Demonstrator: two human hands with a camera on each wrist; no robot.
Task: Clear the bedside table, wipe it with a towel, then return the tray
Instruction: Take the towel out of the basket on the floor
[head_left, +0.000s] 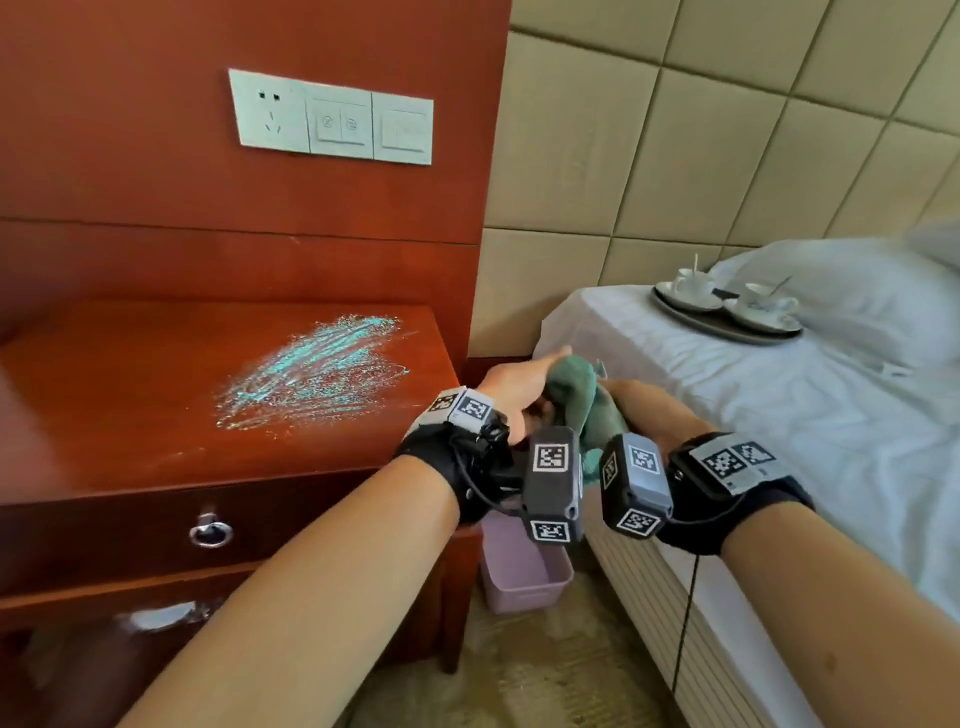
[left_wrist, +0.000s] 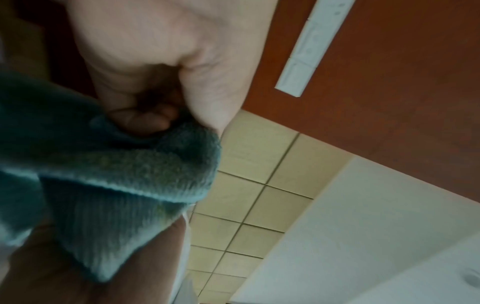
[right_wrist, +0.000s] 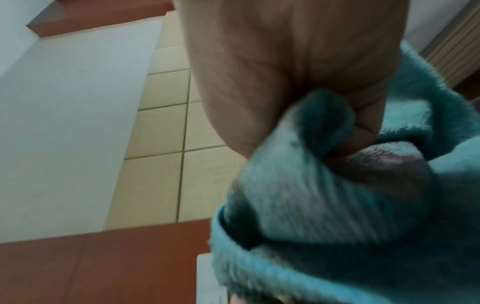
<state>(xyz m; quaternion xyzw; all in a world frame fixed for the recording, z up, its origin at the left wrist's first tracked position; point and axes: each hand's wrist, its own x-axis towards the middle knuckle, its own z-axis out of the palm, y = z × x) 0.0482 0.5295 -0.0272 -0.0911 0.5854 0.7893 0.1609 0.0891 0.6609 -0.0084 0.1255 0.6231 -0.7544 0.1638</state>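
Observation:
Both hands hold a teal towel in the gap between the bedside table and the bed. My left hand grips one end of the towel, fingers curled into the cloth. My right hand pinches the other end of the towel. The red-brown bedside table carries a smear of pale glittery powder on its right half. A grey tray with two white cups on saucers lies on the white bed, far right of my hands.
A pink bin stands on the floor between the table and the bed. A white switch and socket panel is on the wooden wall above the table. A drawer with a ring pull faces me.

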